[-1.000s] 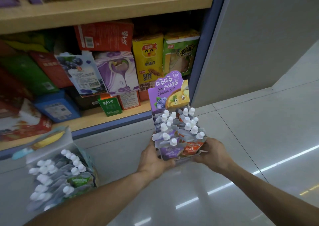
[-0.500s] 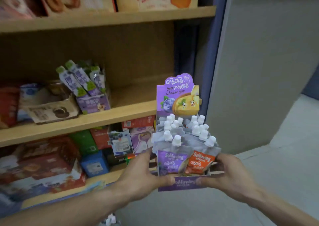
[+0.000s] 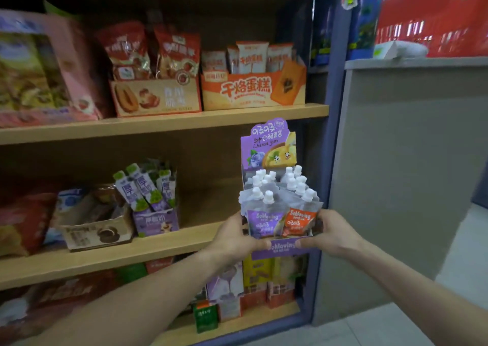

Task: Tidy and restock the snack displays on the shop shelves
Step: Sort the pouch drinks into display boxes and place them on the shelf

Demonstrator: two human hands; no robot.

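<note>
A purple cardboard display box full of white-capped jam pouches hangs in the air in front of the middle shelf. My left hand grips its left side and my right hand grips its right side, thumbs on the front lip. The box stands upright, its printed header card at the back. It is level with the bare right end of the middle shelf, just in front of the shelf edge.
On the middle shelf stand a purple box of stick packs and a brown cookie box. The upper shelf carries orange snack boxes. The blue shelf post and a grey counter wall are to the right.
Both hands have lifted the pouch box from near the floor up to the height of the middle shelf. The view has swung upward with it.
</note>
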